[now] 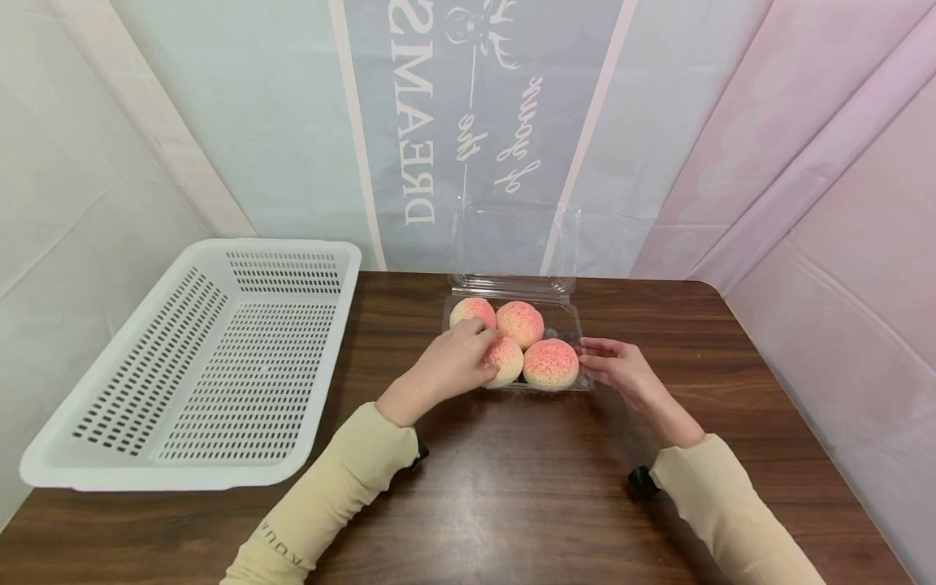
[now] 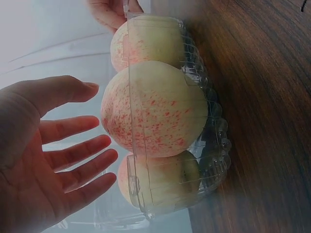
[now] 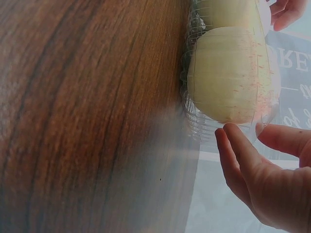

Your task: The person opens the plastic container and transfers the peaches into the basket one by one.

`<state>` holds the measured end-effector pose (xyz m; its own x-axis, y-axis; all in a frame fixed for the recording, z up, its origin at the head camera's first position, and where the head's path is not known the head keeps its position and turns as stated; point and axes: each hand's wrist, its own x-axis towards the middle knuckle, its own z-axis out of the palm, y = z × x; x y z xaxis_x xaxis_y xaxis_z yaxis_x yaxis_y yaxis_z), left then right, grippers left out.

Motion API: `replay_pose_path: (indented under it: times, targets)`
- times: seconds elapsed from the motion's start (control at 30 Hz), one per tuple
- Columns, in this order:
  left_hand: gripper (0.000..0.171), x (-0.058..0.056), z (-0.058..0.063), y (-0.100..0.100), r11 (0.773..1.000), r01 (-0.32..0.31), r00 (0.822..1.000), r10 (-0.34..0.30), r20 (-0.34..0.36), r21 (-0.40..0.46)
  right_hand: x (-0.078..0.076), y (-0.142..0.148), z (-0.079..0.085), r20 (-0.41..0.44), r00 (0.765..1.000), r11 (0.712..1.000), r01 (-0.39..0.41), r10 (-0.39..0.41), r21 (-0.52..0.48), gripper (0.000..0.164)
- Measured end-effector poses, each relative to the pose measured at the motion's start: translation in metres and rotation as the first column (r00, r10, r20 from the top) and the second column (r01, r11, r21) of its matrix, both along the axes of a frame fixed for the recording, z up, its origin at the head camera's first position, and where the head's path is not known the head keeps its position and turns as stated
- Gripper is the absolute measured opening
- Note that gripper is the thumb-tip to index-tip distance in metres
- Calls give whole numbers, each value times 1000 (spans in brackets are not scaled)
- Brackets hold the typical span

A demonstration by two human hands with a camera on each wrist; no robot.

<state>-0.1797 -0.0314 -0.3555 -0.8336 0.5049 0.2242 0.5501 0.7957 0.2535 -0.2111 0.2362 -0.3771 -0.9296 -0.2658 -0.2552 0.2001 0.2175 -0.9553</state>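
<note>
Your left grip (image 1: 452, 357) stands spread, thumb and fingers apart beside the near-left peach (image 1: 507, 363); whether they touch it, you cannot tell. With three other peaches (image 1: 552, 363), it sits in the clear container (image 2: 218, 167), lid (image 1: 512, 244) upright behind, on the table (image 1: 468, 487). Your right grip (image 1: 621, 372) has thumb and fingers parted, fingertips at the container's right wall. Squeezing too hard could dent the peach; too shallow a hold could let its rounded sides slip. Crowding neighbours may roll if nudged, and the light container could slide if unsteadied.
</note>
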Motion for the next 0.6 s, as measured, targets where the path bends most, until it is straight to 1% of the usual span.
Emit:
replay_pose_path:
  times: [0.17, 0.33, 0.6]
  targets:
    - [34, 0, -3, 2, 1000, 6, 1000, -6, -11, -6, 0, 0, 0, -4, 1000, 1000, -3, 3, 3, 53]
    - [37, 0, -4, 3, 1000, 1, 1000, -1, -5, -11, 0, 0, 0, -7, 1000, 1000, -3, 3, 2, 53]
    - [38, -1, -5, 6, 1000, -15, 999, 16, 48, -11, 0, 0, 0, -2, 1000, 1000, 1, -1, -2, 53]
